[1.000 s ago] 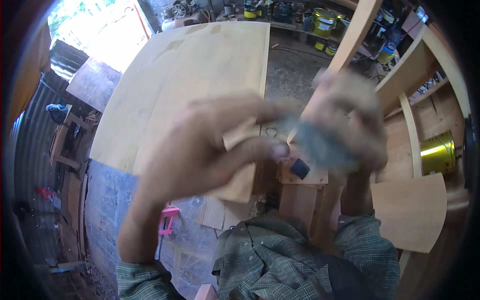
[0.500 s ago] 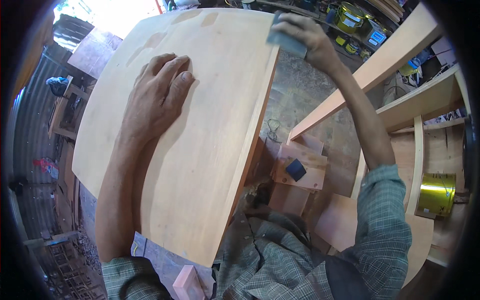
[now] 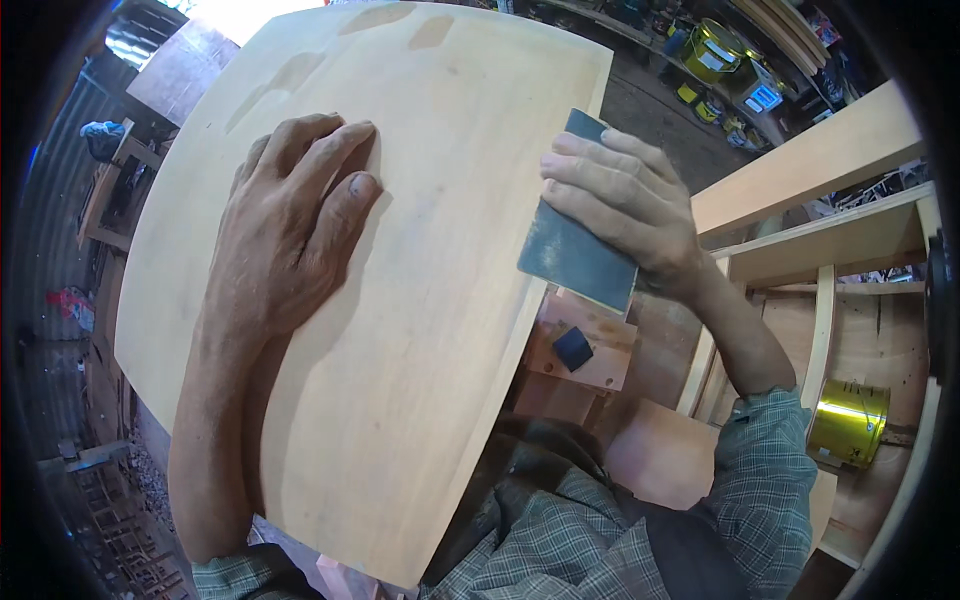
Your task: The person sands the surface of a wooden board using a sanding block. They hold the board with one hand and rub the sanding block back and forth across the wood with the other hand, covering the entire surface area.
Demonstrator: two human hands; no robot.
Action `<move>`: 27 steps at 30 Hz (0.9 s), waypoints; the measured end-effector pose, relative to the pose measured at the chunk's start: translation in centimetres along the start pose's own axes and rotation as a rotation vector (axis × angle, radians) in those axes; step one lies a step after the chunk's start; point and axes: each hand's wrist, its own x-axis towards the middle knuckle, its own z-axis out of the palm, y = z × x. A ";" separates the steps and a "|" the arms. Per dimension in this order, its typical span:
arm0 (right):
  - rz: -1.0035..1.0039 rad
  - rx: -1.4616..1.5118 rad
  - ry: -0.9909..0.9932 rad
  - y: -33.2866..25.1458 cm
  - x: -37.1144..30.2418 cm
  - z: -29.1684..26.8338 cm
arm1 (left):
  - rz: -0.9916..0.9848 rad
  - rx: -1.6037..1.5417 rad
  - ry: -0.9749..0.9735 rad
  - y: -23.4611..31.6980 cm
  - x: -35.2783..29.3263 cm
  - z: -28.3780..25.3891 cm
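Observation:
A large pale wooden panel (image 3: 430, 330) with curved ends lies in front of me, darker smooth patches near its far edge. My left hand (image 3: 290, 215) rests on its left half, palm down, fingers loosely bent with the thumb apart, holding nothing. At the panel's right edge, my right hand (image 3: 630, 205) grips a sheet of dark grey sandpaper (image 3: 580, 255). The fingers lie across the sheet's top and the thumb is hidden. The sandpaper overlaps the panel's long right edge; whether a block sits beneath it I cannot see.
Beyond the right edge, a dark blue folded piece (image 3: 573, 349) lies on a stack of wooden boards (image 3: 610, 365). A wooden frame (image 3: 825, 320) stands at the right with a yellow metal can (image 3: 850, 422) in it. More cans (image 3: 712, 50) stand at the far right.
My right hand has drawn the sandpaper from the panel's far right corner back toward me along the edge. My left hand stays on the panel. The whole view has shifted slightly.

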 end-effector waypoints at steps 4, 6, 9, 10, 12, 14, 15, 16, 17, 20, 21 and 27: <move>0.167 -0.043 0.009 8.7 -0.5 -0.4 | 0.028 -0.047 0.009 0.4 0.8 1.4; 0.036 0.042 0.096 3.4 1.3 2.3 | -0.028 0.041 0.001 0.2 -0.5 -0.8; -0.154 0.021 -0.016 -0.8 0.3 0.3 | 0.014 0.015 0.000 -0.3 0.2 0.1; -0.175 -0.031 0.007 1.5 -0.1 1.1 | 0.034 0.008 -0.007 0.0 0.3 0.0; 0.022 -0.068 0.019 5.4 -0.1 0.4 | 0.012 -0.031 -0.012 0.4 0.5 0.6; -0.011 -0.072 0.052 3.9 -0.6 0.7 | 0.037 0.007 0.021 0.1 0.7 0.8; -0.033 -0.058 0.076 2.3 -0.7 1.3 | 0.018 -0.002 0.027 0.0 0.8 0.9; -0.056 0.083 0.066 -2.1 -0.1 1.1 | -0.025 0.001 0.027 -0.1 0.3 0.5; 0.150 0.302 0.238 -3.8 -3.8 6.4 | -0.013 -0.036 0.023 0.5 0.7 0.8; 0.006 0.162 0.175 0.3 -2.2 4.8 | -0.029 0.000 0.036 0.4 0.0 -0.2; -0.173 -0.018 0.070 2.4 0.1 2.3 | -0.047 0.032 0.041 0.3 -0.6 -1.2; -0.264 0.252 0.066 -10.9 -0.1 -0.2 | 0.031 -0.031 0.089 -1.6 -0.3 1.3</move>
